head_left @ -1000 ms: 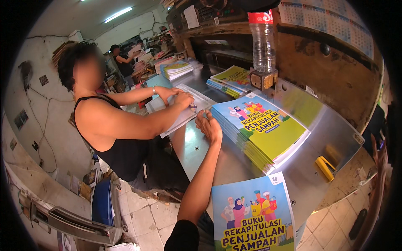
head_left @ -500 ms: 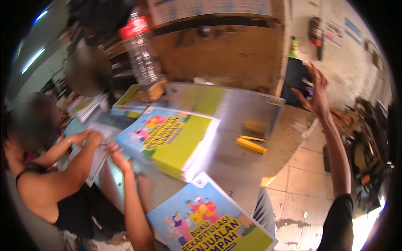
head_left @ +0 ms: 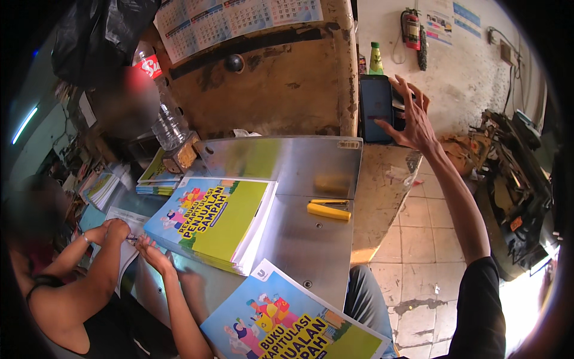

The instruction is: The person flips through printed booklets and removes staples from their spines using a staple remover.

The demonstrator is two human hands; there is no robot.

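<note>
Nearer than the booklet stack [head_left: 239, 227] lies one loose booklet [head_left: 293, 323]. Just left of the stack, the left hand [head_left: 155, 256] has fingers loosely open, empty. Beyond it, rightward, the right hand [head_left: 417, 128] spreads fingers at a phone [head_left: 373, 102], seemingly unlifted; grip unclear.

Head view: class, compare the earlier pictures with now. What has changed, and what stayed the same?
The view has swung right. The right hand has moved in to the phone from its right, thumb in front of the screen; whether it grips cannot be told. The left hand stays open beside the stack; stack and stapler lie where they were.
</note>
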